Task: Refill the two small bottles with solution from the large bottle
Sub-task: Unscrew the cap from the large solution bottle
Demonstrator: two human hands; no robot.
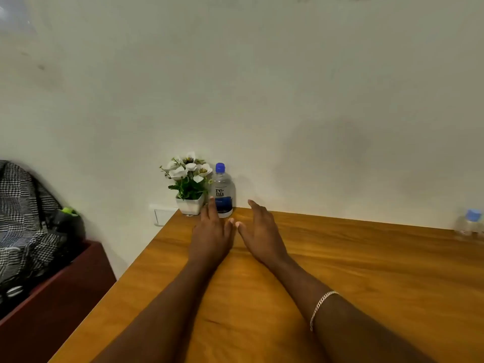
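1. A pale wall backs a wooden table. To the left, a houndstooth bag slumps on a dark red cabinet.
2. The large bottle of lens solution stands at the table's far left corner, just beside a white flower pot, with its blue cap on.
3. 1 small bottle, blurred, stands well apart at the table's right edge. The 2nd is not in view.
4. Both hands are empty, fingers stretched out. The left hand reaches the large bottle's lower label, though contact cannot be told. The right hand, with a bracelet on its wrist, is near the bottle's right side.
5. The step in hand looks like fetching the large bottle. Grip its body at the label, not the cap, lift it straight up clear of the flowers, then carry it toward the small bottle.
6. The large bottle's long axis is vertical, with the cap pointing up and the label facing the person.
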